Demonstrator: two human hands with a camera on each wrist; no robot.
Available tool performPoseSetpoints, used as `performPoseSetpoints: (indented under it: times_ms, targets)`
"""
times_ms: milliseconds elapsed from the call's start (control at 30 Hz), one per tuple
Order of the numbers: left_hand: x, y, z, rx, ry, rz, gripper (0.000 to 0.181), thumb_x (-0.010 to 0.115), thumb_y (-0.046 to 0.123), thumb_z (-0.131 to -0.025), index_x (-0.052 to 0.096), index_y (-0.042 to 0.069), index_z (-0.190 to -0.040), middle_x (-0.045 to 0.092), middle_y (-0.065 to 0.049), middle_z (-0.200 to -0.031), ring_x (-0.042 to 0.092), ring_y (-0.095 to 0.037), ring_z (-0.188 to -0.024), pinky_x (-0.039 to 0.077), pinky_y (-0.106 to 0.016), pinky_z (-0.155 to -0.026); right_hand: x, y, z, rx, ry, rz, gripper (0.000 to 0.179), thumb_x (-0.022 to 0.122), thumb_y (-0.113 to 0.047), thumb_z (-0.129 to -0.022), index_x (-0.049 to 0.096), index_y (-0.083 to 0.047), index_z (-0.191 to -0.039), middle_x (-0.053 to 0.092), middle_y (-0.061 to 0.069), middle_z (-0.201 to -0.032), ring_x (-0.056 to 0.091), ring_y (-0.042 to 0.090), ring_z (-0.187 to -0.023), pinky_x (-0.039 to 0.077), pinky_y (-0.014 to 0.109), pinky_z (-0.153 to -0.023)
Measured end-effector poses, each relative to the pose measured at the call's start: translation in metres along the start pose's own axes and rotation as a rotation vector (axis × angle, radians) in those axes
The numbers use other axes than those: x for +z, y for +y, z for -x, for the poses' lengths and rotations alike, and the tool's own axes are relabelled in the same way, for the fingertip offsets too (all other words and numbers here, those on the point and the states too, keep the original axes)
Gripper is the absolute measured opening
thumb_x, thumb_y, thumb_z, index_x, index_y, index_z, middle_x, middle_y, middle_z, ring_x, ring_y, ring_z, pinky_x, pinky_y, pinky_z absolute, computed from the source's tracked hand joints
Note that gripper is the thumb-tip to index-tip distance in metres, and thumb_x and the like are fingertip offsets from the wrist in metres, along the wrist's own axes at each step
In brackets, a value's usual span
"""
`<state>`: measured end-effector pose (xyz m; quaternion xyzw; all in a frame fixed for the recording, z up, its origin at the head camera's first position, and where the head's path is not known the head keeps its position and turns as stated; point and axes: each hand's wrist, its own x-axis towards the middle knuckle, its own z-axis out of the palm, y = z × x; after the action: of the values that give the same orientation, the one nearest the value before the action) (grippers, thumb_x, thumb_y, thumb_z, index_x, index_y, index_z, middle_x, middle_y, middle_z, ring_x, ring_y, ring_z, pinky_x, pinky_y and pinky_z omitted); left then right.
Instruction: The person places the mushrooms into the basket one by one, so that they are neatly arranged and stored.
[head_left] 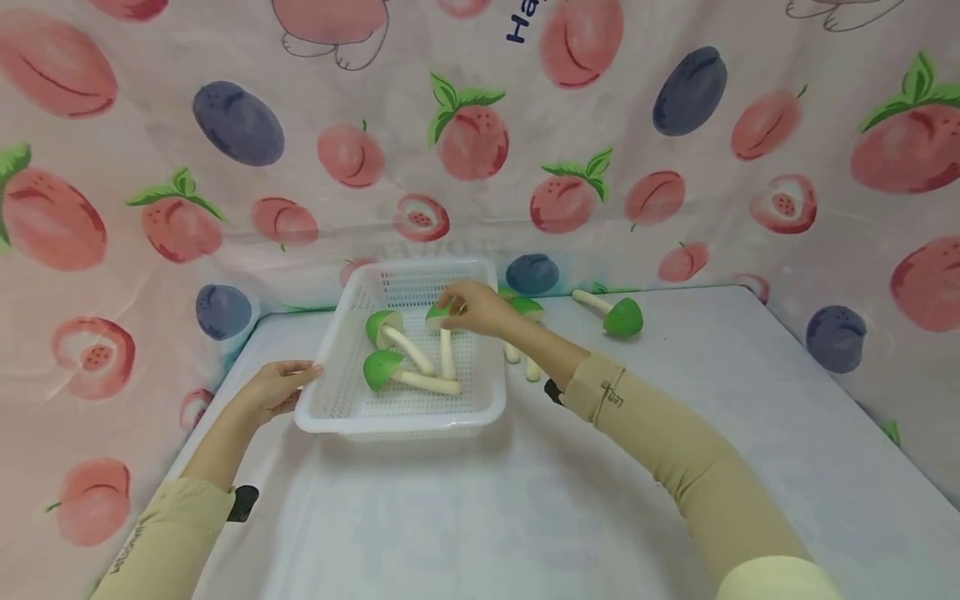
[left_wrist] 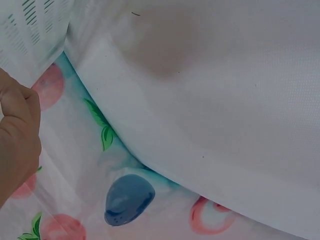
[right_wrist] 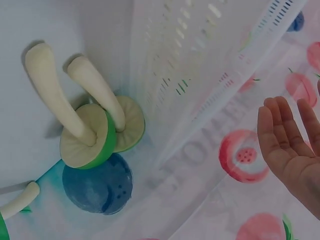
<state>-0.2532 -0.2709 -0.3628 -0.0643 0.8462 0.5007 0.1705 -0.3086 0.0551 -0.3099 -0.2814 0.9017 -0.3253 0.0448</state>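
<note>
My left hand (head_left: 277, 392) grips the left rim of a white plastic basket (head_left: 408, 422), thumb above and fingers below. In the left wrist view, that hand (left_wrist: 19, 120) is bent against the slotted wall. Inside the basket lie a toy mushroom (head_left: 382, 369) with a green cap and pale stem, a second mushroom (head_left: 385, 327) behind it, and a third mushroom (head_left: 447, 354) partly covered by my right hand (head_left: 476, 308). The right wrist view shows the right hand (right_wrist: 295, 150) with its fingers loosely spread and nothing visible between them.
Two more mushrooms (right_wrist: 90, 135) lie against the basket's right side, partly hidden by my forearm in the head view. Farther right lies a single mushroom (head_left: 624, 318). A fruit-printed cloth (head_left: 472, 192) hangs behind the white table (head_left: 450, 517).
</note>
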Motion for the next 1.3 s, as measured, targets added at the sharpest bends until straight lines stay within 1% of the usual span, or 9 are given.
performPoseSetpoints:
  times_ms: [167, 333, 500, 667, 767, 967, 1133, 1300]
  targets:
    - [0.004, -0.003, -0.004, -0.004, 0.015, 0.019, 0.066, 0.053, 0.034, -0.096, 0.031, -0.010, -0.140, 0.058, 0.005, -0.091, 0.057, -0.002, -0.075, 0.053, -0.020, -0.069, -0.001, 0.008, 0.018, -0.045, 0.046, -0.025, 0.030, 0.068, -0.011, -0.086, 0.062, 0.002, -0.112, 0.063, 0.019, -0.111, 0.062, 0.029, -0.101, 0.052, 0.032, -0.088]
    - [0.005, -0.002, -0.003, -0.005, 0.028, 0.008, 0.066, 0.054, 0.033, -0.095, 0.032, -0.010, -0.139, 0.057, 0.004, -0.092, 0.056, -0.002, -0.075, 0.053, -0.019, -0.069, -0.008, 0.020, 0.034, -0.025, 0.091, -0.033, 0.029, 0.067, -0.013, -0.087, 0.062, 0.000, -0.112, 0.065, 0.019, -0.108, 0.064, 0.029, -0.098, 0.052, 0.035, -0.087]
    - [0.003, -0.001, 0.000, 0.003, 0.031, 0.000, 0.066, 0.053, 0.034, -0.096, 0.031, -0.011, -0.139, 0.058, 0.004, -0.092, 0.056, -0.001, -0.075, 0.052, -0.019, -0.069, -0.019, 0.032, 0.046, 0.026, 0.103, -0.073, 0.031, 0.065, -0.013, -0.088, 0.062, 0.002, -0.115, 0.065, 0.018, -0.107, 0.063, 0.030, -0.099, 0.052, 0.038, -0.087]
    - [0.000, -0.002, 0.000, 0.012, 0.025, 0.010, 0.065, 0.052, 0.034, -0.096, 0.032, -0.011, -0.139, 0.058, 0.006, -0.090, 0.056, -0.001, -0.075, 0.053, -0.019, -0.069, -0.026, 0.048, 0.051, 0.049, 0.130, -0.105, 0.030, 0.065, -0.013, -0.088, 0.062, 0.002, -0.115, 0.064, 0.019, -0.106, 0.062, 0.031, -0.098, 0.051, 0.039, -0.087]
    - [-0.001, -0.003, 0.000, 0.014, 0.024, 0.022, 0.065, 0.053, 0.035, -0.096, 0.032, -0.010, -0.139, 0.058, 0.007, -0.088, 0.057, -0.001, -0.074, 0.053, -0.019, -0.068, -0.028, 0.057, 0.054, 0.079, 0.151, -0.106, 0.030, 0.066, -0.013, -0.088, 0.062, 0.001, -0.115, 0.064, 0.019, -0.107, 0.061, 0.031, -0.099, 0.050, 0.040, -0.088]
    - [-0.002, -0.008, -0.004, 0.000, 0.029, 0.033, 0.065, 0.053, 0.035, -0.096, 0.032, -0.010, -0.138, 0.057, 0.007, -0.087, 0.057, -0.001, -0.074, 0.053, -0.019, -0.068, -0.026, 0.077, 0.059, 0.169, 0.149, -0.131, 0.033, 0.063, -0.017, -0.091, 0.060, 0.001, -0.118, 0.062, 0.021, -0.112, 0.059, 0.034, -0.104, 0.049, 0.043, -0.091]
    - [-0.001, -0.008, -0.004, 0.005, 0.018, 0.042, 0.065, 0.052, 0.034, -0.096, 0.032, -0.010, -0.139, 0.058, 0.008, -0.088, 0.058, 0.000, -0.074, 0.053, -0.020, -0.068, -0.022, 0.094, 0.061, 0.216, 0.183, -0.161, 0.034, 0.059, -0.014, -0.091, 0.058, 0.005, -0.119, 0.060, 0.025, -0.114, 0.058, 0.037, -0.105, 0.050, 0.044, -0.089]
    - [-0.003, -0.009, -0.007, 0.011, 0.013, 0.059, 0.073, 0.060, 0.041, -0.091, 0.035, -0.009, -0.138, 0.060, 0.003, -0.093, 0.059, -0.002, -0.076, 0.054, -0.021, -0.070, -0.019, 0.110, 0.062, 0.269, 0.225, -0.194, 0.033, 0.059, -0.010, -0.090, 0.058, 0.007, -0.119, 0.060, 0.025, -0.114, 0.057, 0.036, -0.105, 0.051, 0.040, -0.084]
